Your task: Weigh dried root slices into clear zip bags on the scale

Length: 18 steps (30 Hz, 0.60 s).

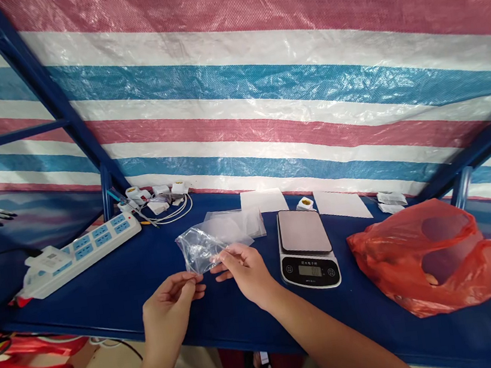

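A clear plastic bag (197, 247) is held between my two hands above the blue table. The thumb and fingers of my left hand (173, 302) pinch its lower left corner. My right hand (245, 271) grips its lower right edge between thumb and fingers. More flat translucent bags (237, 222) lie on the table just behind, partly covered by the held one. To the right of my right hand stands a kitchen scale (305, 233) with a pale plate, its display lit too faintly to read surely.
A white power strip (87, 253) lies left, with cables and white plugs (161, 198) behind it. White paper sheets (342, 204) and a small white roll (305, 203) are at the back. A red plastic bag (431, 256) sits right. Blue frame bars rise at both sides.
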Tool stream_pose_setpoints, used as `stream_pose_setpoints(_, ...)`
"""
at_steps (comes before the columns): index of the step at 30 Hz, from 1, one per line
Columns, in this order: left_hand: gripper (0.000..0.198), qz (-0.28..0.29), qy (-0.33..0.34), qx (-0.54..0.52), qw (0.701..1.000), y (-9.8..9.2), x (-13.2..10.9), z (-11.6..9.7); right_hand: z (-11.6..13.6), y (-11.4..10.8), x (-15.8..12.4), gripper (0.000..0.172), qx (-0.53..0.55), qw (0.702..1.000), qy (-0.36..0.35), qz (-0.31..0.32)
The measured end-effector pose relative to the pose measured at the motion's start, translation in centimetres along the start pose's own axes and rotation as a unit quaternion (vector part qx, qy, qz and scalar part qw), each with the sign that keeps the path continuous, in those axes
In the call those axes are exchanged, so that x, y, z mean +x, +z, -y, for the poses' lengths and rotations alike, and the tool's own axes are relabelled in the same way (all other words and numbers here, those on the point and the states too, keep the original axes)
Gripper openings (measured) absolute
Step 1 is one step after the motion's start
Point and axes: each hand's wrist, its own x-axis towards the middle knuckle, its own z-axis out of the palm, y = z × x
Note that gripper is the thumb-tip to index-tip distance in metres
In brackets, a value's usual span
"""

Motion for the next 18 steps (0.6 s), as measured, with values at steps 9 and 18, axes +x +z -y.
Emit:
stream_pose_setpoints(9,0.058,0.052,-0.026,-0.020,0.998,0.1,-0.4,-0.9,-0.3,-0.1,0.3,0.060,0.016,1.000,-0.013,-0.003)
stream_pose_setpoints(18,0.052,-0.021,-0.027,0.009,0.999,0.7,-0.3,-1.4,-0.7,0.0,-0.2,0.052,-0.043,0.997,-0.059,0.011)
